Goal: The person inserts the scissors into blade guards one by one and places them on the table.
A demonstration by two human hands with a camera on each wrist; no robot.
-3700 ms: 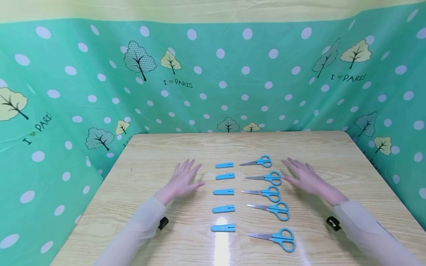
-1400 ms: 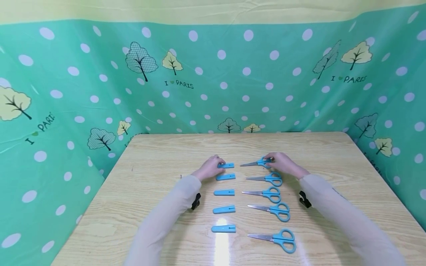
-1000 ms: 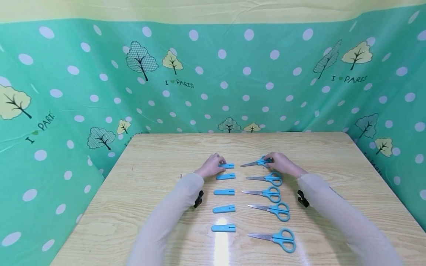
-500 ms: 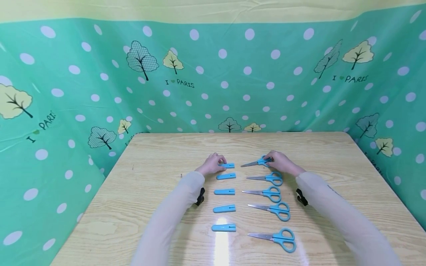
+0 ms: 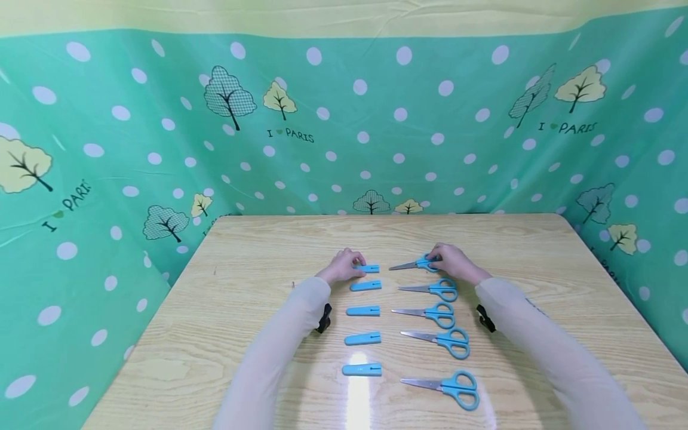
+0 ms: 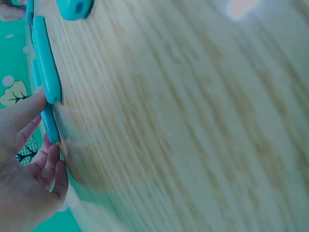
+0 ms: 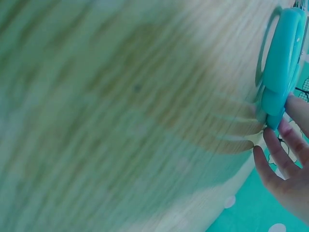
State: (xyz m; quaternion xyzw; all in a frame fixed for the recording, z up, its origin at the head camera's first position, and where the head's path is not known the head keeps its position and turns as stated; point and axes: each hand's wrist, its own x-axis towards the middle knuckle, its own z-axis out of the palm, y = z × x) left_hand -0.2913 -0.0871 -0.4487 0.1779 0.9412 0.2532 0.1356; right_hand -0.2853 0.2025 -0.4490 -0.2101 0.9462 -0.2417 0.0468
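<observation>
The step in hand seems to be the taking hold of one pair: the left hand (image 5: 345, 266) pinches the farthest blue cap (image 5: 371, 269) between thumb and fingers, and the right hand (image 5: 450, 261) grips the handle of the farthest scissors (image 5: 421, 261). Both things are at the far end of their rows, and the closed blades point toward the cap, near but apart. In my judgement, the next move calls for a firm hold on both, with the blades kept in line with the slotted end of the cap (the points look narrow, so fingers should stay behind them).

Nearer to the person, four other caps (image 5: 362, 311) and four other scissors (image 5: 434, 312) lie untouched in two rows. The counter (image 5: 258, 245) has pale wood grain, with a bright reflection near its front. Around it hangs a green curtain (image 5: 333, 95) with white dots, printed trees and the words "I PARIS".
</observation>
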